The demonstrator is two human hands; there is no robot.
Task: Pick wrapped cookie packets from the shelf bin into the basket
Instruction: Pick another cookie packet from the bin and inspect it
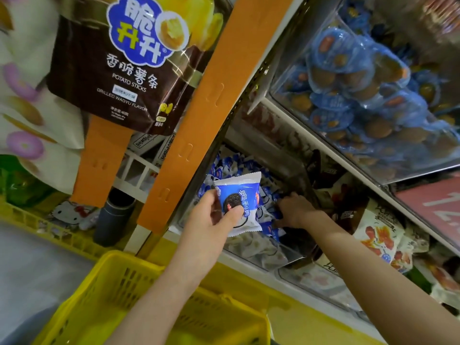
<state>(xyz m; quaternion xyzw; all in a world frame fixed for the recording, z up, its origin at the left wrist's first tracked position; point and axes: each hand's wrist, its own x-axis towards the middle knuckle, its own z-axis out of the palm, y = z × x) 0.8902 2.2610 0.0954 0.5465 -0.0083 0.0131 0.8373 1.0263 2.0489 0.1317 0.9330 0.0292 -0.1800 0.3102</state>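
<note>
holding one packet (240,195) pinched between thumb and fingers, the left hand (211,220) hovers in front of the bin (258,252), up and clear of the basket (129,263). the right hand (298,210) is down among the other packets in the bin; whether its fingers grip one i cannot tell. picking is under way. next, i judge, the held packet needs lowering into the basket and letting go.

Person, 2 arms in view, both bare.
- L hand (214,216), centre of frame: bare, slim fingers.
- L forearm (174,282), centre to bottom edge: bare, no covering.
- R hand (297,210), centre-right: bare.
- R forearm (373,265), to lower-right edge: bare, uncovered full length.
</note>
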